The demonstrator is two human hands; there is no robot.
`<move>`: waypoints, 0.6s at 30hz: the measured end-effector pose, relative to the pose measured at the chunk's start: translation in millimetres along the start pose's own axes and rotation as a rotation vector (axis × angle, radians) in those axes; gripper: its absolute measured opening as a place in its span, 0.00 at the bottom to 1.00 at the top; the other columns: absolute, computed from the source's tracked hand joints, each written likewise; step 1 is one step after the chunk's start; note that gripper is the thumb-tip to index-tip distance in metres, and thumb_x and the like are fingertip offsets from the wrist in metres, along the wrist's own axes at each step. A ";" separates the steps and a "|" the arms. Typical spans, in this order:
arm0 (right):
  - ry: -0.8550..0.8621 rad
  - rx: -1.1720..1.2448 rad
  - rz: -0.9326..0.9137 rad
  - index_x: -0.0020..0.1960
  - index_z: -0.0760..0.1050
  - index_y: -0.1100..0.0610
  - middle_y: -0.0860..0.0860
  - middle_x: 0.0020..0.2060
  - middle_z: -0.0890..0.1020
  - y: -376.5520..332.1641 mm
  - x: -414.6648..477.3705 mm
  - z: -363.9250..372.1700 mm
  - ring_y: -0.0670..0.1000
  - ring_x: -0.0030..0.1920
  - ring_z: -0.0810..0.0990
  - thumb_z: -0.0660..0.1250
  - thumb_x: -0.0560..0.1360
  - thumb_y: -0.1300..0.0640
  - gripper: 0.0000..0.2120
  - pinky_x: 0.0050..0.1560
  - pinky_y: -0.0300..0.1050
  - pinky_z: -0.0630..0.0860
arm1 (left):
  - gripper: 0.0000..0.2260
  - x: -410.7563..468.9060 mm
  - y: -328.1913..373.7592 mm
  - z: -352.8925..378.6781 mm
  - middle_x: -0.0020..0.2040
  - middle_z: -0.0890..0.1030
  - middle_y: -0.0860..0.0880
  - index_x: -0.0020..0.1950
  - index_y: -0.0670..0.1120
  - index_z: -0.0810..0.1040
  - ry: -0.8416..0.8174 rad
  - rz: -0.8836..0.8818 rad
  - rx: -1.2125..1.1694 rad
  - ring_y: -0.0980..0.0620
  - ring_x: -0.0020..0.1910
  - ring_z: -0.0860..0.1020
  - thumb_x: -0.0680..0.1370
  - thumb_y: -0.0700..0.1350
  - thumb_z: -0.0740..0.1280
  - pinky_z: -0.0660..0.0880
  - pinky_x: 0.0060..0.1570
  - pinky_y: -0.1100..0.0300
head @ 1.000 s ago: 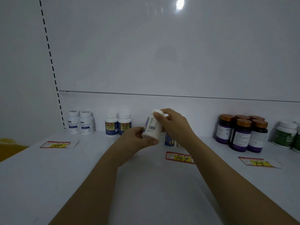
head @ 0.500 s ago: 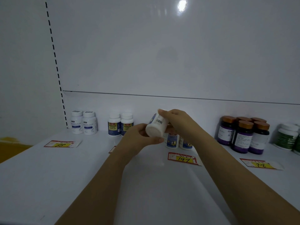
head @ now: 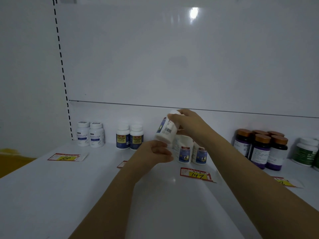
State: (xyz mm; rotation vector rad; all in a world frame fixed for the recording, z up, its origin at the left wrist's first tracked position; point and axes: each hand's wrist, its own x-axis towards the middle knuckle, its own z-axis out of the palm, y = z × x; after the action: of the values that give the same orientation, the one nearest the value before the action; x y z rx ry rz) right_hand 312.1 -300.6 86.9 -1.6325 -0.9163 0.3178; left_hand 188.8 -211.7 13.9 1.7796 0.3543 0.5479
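— Where's the bottle (head: 166,130)?

— Off the shelf (head: 69,195), tilted, in the air above the back edge near the middle. Your right hand (head: 191,125) has its fingers curled round the cap end. Your left hand (head: 155,151) sits under the base and touches it, fingers loosely curled. I can't tell whether it really grips.

— What stands around it?

— Count along the back edge. Near the back left corner are two white bottles (head: 97,135), side by side. Next come two blue-label bottles (head: 122,138), also side by side. Just behind your hands stand two matching bottles (head: 185,151), upright and close together. I can't tell if a third hides behind them. Further right are five dark bottles (head: 276,152) with brown caps, bunched in two rows. At the right edge you have one green bottle (head: 306,150), and a sliver of a second is cut off there.

— And the tags (head: 196,174)?

— Four, lying flat, nearer the front. One is before the white bottles. One is half hidden by your left wrist. One, marked 147, is before the matching bottles. One is beside your right forearm, before the dark bottles.
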 end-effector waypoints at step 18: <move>0.075 -1.344 -0.232 0.61 0.67 0.56 0.58 0.56 0.75 38.6 38.4 31.1 0.57 0.64 0.63 0.62 0.74 0.38 0.26 0.60 0.52 0.59 | 0.11 9.3 -16.5 8.6 0.50 0.82 0.51 0.55 0.48 0.78 -0.133 0.039 0.468 0.57 0.48 0.79 0.74 0.40 0.68 0.72 0.50 0.69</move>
State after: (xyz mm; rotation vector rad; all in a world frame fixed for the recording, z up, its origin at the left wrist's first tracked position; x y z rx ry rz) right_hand 332.2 -252.0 52.8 -2.6457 -1.3538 -0.6861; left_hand 202.0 -209.5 -2.0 2.2657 0.3765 0.3899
